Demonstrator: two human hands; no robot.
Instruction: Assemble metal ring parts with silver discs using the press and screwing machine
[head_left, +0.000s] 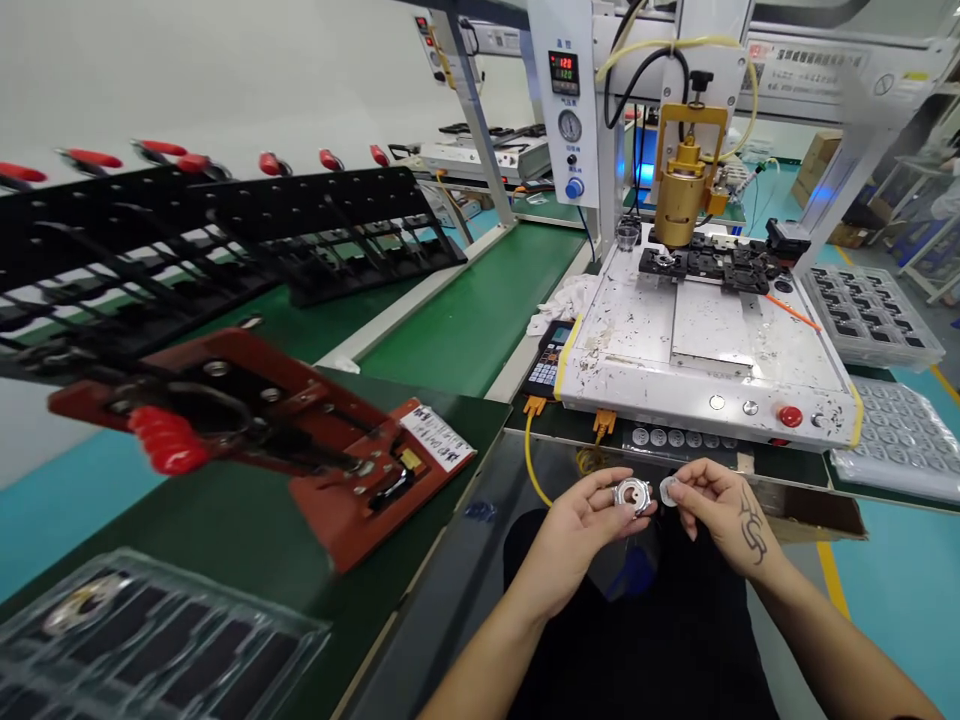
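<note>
My left hand [581, 522] is closed around the edge of a round silvery metal watch case [632, 496], which has an opening in its middle. My right hand [718, 508] pinches a small, thin, whitish round disc [668, 491] between thumb and fingertips. Case and disc are close together but apart, above my lap at the front edge of the bench. What is on the underside of the case is hidden. Just beyond my hands, under the machine's front edge, lies a dark strip [679, 438] with a row of round pieces.
Ahead stands a white bench machine [622, 370] with a brass-coloured head [681, 205]. To the left are a reddish-brown clamp fixture [330, 530] with a red handle and a clear tray [307, 632]. At right lie a sheet of round pieces [896, 435] and a compartment box [874, 310].
</note>
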